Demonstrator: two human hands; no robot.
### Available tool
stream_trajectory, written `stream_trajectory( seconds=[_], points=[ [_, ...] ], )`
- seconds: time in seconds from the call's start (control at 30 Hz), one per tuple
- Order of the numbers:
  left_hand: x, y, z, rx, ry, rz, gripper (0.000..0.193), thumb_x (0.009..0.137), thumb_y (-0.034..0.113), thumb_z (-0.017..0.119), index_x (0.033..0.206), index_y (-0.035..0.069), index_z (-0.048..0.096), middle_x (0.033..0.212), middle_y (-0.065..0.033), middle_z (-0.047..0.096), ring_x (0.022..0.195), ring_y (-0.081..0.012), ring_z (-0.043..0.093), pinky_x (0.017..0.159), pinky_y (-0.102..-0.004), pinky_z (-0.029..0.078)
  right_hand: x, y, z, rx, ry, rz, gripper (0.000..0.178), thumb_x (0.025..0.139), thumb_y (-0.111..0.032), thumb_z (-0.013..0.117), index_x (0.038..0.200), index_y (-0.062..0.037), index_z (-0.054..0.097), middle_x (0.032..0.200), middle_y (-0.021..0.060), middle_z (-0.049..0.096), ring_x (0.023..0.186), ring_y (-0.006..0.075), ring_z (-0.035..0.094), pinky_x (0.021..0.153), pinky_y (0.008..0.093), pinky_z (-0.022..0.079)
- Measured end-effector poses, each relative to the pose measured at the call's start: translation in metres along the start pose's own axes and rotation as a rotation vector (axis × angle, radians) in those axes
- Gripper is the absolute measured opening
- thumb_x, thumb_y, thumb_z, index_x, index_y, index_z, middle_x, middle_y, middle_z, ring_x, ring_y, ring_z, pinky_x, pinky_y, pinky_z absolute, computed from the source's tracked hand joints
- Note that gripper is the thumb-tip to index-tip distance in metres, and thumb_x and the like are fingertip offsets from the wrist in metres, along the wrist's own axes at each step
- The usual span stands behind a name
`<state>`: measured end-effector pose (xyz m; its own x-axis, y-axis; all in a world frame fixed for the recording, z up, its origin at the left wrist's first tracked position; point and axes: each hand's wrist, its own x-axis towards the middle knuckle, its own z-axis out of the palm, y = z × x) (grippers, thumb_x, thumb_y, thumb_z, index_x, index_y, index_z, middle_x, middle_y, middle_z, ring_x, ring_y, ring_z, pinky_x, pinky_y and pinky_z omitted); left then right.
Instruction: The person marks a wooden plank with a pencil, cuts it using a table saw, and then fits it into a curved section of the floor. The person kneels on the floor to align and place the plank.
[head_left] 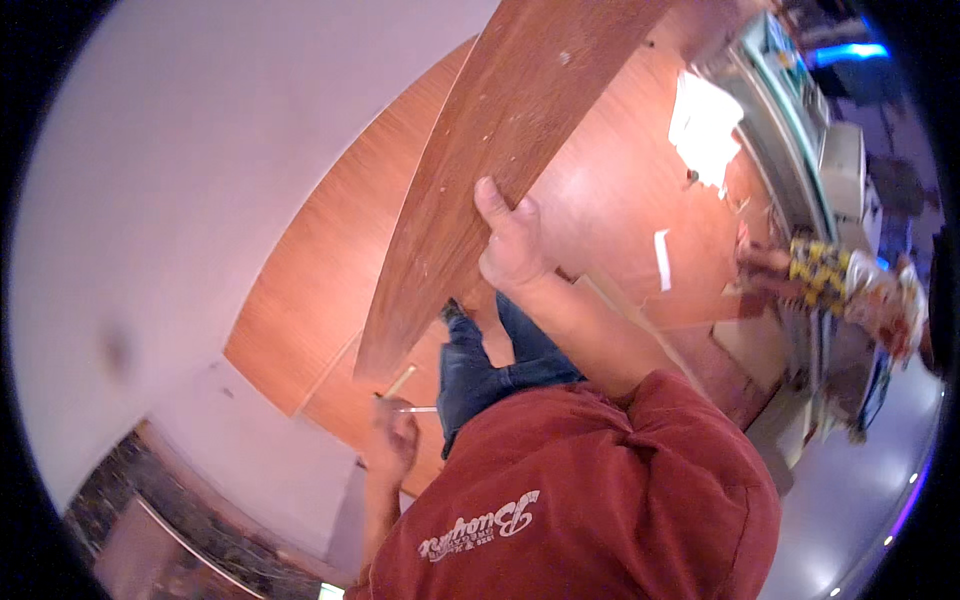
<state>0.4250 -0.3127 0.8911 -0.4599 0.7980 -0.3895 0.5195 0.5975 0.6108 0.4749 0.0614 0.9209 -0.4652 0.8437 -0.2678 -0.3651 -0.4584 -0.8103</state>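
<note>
My right hand (515, 245) is closed on the right edge of a long reddish-brown wooden board (480, 150) speckled with white marks. Its thumb lies on the face that shows, and the fingers are mostly hidden behind. The board leans from the top of the view down toward my left hand (397, 435). That hand is low on the left, close to the board's lower end, with its fingers curled. A slim yellowish strip (404, 381) and a thin white rod (418, 409) stick out of it. Blur hides what exactly these are.
Wood-look flooring (290, 300) spreads around my legs, beside a pale wall (200, 150). White papers (705, 130) and a white strip (662, 260) lie on the floor to the right. Another person (850, 285) in yellow-patterned clothing is at far right, near a long counter-like edge (790, 130).
</note>
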Motion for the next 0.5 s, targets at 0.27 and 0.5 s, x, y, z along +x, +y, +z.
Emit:
stream_trajectory(
  seconds=[0.27, 0.5],
  points=[
    [0.157, 0.024, -0.036, -0.438, -0.197, -0.205, 0.037, 0.093, 0.016, 0.078, 0.123, -0.001, 0.063, 0.116, -0.0106, 0.070, 0.106, -0.0194, 0.063, 0.093, -0.0372, 0.051, -0.042, 0.088, -0.060, 0.244, 0.045, 0.126, 0.037, 0.102, -0.027, 0.068, 0.124, 0.0031, 0.063, 0.121, 0.0037, 0.067, 0.107, 0.0094, 0.059, 0.090, 0.0313, 0.052],
    [0.119, -0.082, 0.099, -0.180, -0.148, -0.120, 0.018, 0.098, 0.016, 0.071, 0.103, 0.000, 0.068, 0.088, -0.0069, 0.074, 0.081, -0.0126, 0.064, 0.072, -0.0341, 0.053, -0.253, 0.272, -0.270, -0.859, -0.156, 0.262, 0.045, 0.101, -0.041, 0.057, 0.125, -0.0037, 0.063, 0.114, 0.0281, 0.068, 0.108, 0.0442, 0.064, 0.094, 0.0523, 0.051]
  ],
)
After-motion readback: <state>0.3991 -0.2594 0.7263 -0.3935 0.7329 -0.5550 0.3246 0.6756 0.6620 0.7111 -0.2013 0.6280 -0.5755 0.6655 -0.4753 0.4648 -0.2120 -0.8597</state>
